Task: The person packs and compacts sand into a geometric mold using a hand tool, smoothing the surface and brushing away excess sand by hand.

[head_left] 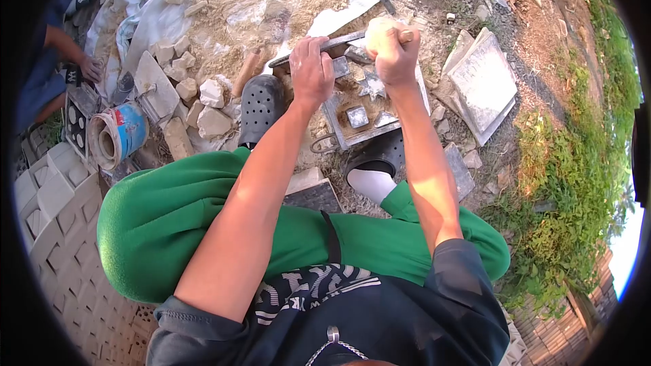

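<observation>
My left hand [312, 73] is closed over a long flat bar [346, 39] that lies across the far side of a mould frame [422, 88]. A fist is made by my right hand [392, 51] around a wooden handle [406, 36] at the bar's right end; the rest of that tool is hidden. Inside the frame, sandy material surrounds a star-shaped block [372, 86] and a square block [357, 116]. Smaller metal-looking shapes sit near them. The frame rests on the ground between my feet, with a wire loop [324, 143] at its left corner.
Grey flat slabs [481, 85] are stacked to the right. Left are broken stones [212, 122], a blue bucket [122, 134] and a wooden-handled tool [246, 73] beside my shoe. Sand [251, 10] covers a white sheet ahead. Another person's hand [90, 69] shows at far left.
</observation>
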The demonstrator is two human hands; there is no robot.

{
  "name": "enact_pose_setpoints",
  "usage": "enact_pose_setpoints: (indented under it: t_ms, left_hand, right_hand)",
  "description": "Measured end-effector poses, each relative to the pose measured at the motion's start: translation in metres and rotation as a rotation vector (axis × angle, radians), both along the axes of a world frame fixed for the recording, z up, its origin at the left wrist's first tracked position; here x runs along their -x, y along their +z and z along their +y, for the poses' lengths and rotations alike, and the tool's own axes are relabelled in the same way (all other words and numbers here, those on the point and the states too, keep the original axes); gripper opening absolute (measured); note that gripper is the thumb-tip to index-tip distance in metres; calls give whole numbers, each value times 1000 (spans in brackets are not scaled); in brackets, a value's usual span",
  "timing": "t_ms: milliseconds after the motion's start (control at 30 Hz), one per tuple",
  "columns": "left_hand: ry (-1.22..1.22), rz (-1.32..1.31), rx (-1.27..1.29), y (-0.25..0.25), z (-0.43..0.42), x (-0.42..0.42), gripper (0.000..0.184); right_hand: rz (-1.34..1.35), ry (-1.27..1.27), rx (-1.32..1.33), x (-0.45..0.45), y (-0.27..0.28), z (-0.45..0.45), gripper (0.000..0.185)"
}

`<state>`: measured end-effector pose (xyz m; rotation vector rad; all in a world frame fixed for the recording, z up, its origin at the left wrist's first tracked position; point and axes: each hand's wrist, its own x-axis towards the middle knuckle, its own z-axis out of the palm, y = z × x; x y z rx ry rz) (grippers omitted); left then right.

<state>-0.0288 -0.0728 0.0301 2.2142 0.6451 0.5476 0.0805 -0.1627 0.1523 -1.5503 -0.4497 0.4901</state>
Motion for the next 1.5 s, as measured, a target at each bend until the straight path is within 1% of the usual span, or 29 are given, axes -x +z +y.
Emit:
enact_pose_setpoints:
  t_ms: [67,100,133,167,200,233,267,333,400,467,533,600,633,667,767,867,900,933,1000,1033,1100,1133,1167,1200,1267,1333,1400,1467,1500]
  left_hand:
    - [1,4,9,-3,-1,0,33]
    - [2,10,13,-2,0,2,33]
    - [3,14,16,-2,0,3,33]
    - [8,5,-3,-3,1,2,32]
    - [12,-7,-17,-2,0,1,31]
    - [15,-6,-14,-1,-2,0,31]
    - [17,-3,0,-1,-3,1,30]
    - [21,0,12,-2,-1,1,29]
    - [4,32,29,-2,0,4,30]
    - [45,-11,95,-5,-3,2,30]
    - [95,-49,154,-9,-4,4,31]
    - [263,20,38,-12,-7,6,33]
    - [287,42,66,-10,-8,8,35]
    - [291,43,78,-9,-14,11,35]
    - [400,140,163,-7,-14,9,39]
    - [370,219,205,-8,-14,11,42]
    - [327,242,233,-9,-12,14,50]
    - [332,236,242,-8,-11,17,50]
    - [162,193,114,-5,-12,28,81]
    - [169,198,120,-3,-16,36,81]
    - [36,217,-14,-2,-14,37,122]
    - [48,215,-11,-1,-11,35,122]
    - [31,258,0,1,-10,35,131]
    - [5,306,10,3,-11,37,141]
    - [4,305,37,3,-13,39,142]
    - [0,335,-19,4,-12,38,142]
    - [10,336,-7,4,-10,33,141]
    - [3,319,1,3,-12,37,140]
    - [2,332,-8,4,-13,38,140]
  right_hand:
    - [33,-20,-309,-2,15,-4,35]
    - [-94,-16,-309,-3,6,-4,33]
    - [-89,-15,-306,-3,-8,-2,33]
    - [-189,54,-185,-5,-24,5,33]
    - [-288,123,-59,-3,-21,12,32]
    - [-257,181,-18,-8,-14,11,31]
    - [-250,182,-16,-6,-7,7,31]
    - [-193,169,-139,3,12,1,30]
    - [-171,187,-124,8,-3,-3,30]
    - [-366,247,-61,2,-19,3,32]
    - [-283,238,-70,6,-9,-1,33]
    - [-207,139,-211,9,-1,-2,32]
    - [-161,145,-193,11,-13,0,31]
    - [-128,208,-111,11,-27,5,33]
    - [-242,334,-83,13,-3,21,32]
    - [-134,279,-256,16,6,17,31]
    - [-148,305,-197,17,-18,20,32]
    - [-165,333,-137,18,-26,28,33]
    - [-115,347,-147,11,-17,31,34]
    - [-52,351,-162,12,-5,34,35]
    - [33,332,-288,7,5,29,38]
    - [81,316,-357,6,-4,24,38]
    - [68,337,-327,5,-23,26,37]
    - [74,335,-323,8,-21,29,37]
    - [73,359,-155,8,-6,40,36]
    - [112,358,-216,8,13,34,34]
    - [51,394,-341,4,-7,31,35]
    - [22,425,-98,7,-28,38,37]
    - [60,453,-76,6,-12,45,39]
